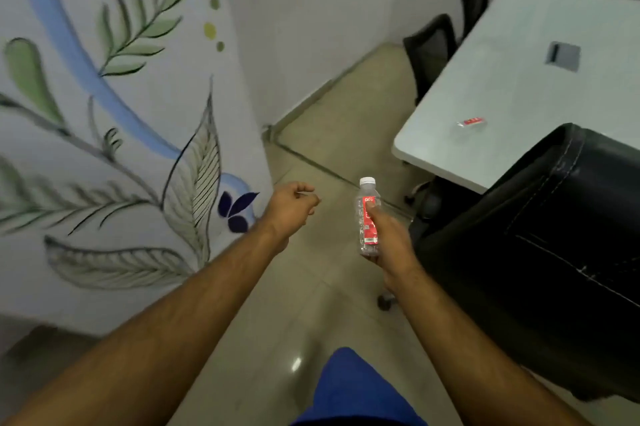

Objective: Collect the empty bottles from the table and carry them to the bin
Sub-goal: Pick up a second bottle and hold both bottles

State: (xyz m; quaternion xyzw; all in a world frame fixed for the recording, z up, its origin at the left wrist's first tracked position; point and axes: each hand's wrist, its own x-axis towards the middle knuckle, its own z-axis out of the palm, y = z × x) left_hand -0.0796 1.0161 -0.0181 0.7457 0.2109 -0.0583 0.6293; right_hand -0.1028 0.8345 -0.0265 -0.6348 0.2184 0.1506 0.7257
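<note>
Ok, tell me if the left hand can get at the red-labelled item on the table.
Probably not: the left hand is over the floor, far from the red-labelled item on the table, with the right hand and its bottle roughly between.

Both arms outstretched: left hand [292,206] loosely fisted, right hand [393,247] in a grip (thumb uppermost) round the bottle [365,226].
</note>
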